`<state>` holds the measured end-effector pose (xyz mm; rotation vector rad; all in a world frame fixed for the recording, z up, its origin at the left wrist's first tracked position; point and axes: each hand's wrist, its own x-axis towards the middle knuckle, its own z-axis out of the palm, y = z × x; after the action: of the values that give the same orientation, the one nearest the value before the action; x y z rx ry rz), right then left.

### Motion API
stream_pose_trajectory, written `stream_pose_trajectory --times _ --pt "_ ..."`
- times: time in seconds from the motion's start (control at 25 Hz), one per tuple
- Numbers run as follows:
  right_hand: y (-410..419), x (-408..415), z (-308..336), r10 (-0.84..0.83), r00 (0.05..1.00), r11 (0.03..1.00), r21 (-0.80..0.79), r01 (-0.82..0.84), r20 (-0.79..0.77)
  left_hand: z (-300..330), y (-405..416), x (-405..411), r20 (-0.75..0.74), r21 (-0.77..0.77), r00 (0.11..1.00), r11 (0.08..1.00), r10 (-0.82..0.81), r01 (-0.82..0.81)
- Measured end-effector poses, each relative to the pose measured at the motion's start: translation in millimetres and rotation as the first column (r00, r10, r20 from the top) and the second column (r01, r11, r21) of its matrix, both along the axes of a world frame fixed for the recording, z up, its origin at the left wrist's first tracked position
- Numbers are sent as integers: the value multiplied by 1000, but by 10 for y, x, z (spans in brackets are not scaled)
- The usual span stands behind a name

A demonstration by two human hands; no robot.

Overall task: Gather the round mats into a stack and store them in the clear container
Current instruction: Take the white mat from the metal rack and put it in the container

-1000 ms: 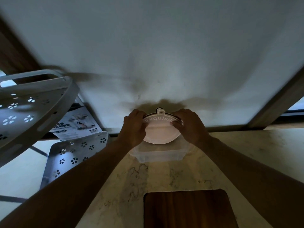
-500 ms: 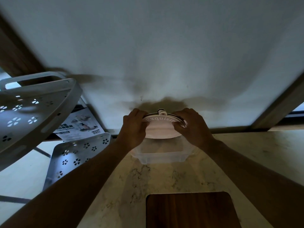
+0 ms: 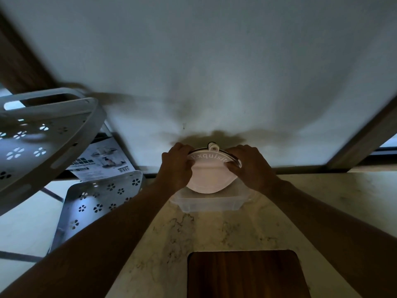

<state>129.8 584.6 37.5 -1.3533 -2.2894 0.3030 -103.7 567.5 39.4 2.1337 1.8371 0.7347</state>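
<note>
Both hands grasp the stack of round mats (image 3: 209,176), the left hand (image 3: 176,166) on its left edge and the right hand (image 3: 250,166) on its right. The stack is tilted, its lower edge dipping into the clear container (image 3: 211,204), which sits at the far edge of the marbled worktop (image 3: 163,250). A dark wooden board (image 3: 245,274) lies at the near edge.

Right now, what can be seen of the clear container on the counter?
The clear container is a shallow, rectangular tub of see-through plastic with a lipped rim and no lid on it. It sits flat on the marbled counter, close to the wall, beyond the wooden board. The stack of round mats is held tilted over its opening by the left hand and right hand. Whether the mats' lower edge touches it is hidden.
</note>
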Motion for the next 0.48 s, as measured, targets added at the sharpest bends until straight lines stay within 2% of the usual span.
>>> stream_pose_trajectory --times 0.12,0.48 --pt "21 14 34 -10 1000 1000 -3 10 -17 61 14 -22 34 -14 999 1000 -8 9" --pt "59 -45 21 -22 1000 1000 -13 22 6 25 59 -40 11 -45 1000 999 7 -7"
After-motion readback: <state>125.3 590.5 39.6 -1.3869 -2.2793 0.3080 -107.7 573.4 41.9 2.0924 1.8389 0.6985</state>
